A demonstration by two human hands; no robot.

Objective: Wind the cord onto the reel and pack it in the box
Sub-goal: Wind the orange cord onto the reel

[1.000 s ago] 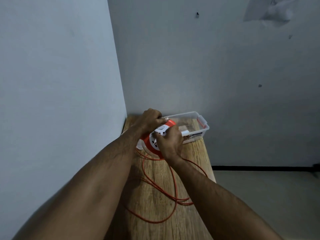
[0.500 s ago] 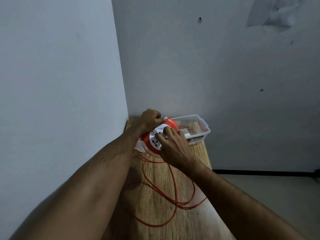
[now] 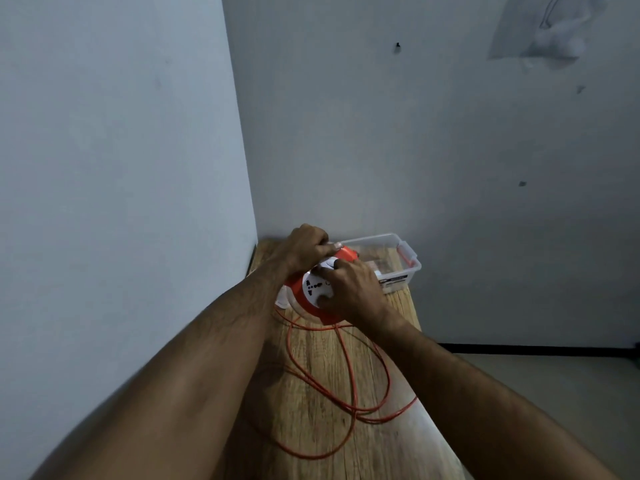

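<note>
Grip, left hand: curled over the far upper edge of the reel, fingers wrapped round its rim and holding it, thumb side toward the box.
Grip, right hand: laid on the reel's white face, fingers bent against it and pressed down near the middle; whether they clutch a knob there is hidden by the hand itself.
Reel: orange with a white socket face, tilted toward the camera, at the far end of the tabletop, between the two hands; a white part shows at its lower left edge.
Cord: orange, hanging out from under the reel and lying in several loose loops on the wood toward the camera; one loop reaches the tabletop's right edge.
Box: clear plastic, without a lid, with a reddish clasp on its right end, just behind and right of the reel, against the back wall; a label shows on its front wall.
Tabletop: wood grain, narrow, set into the corner of two pale walls.
</note>
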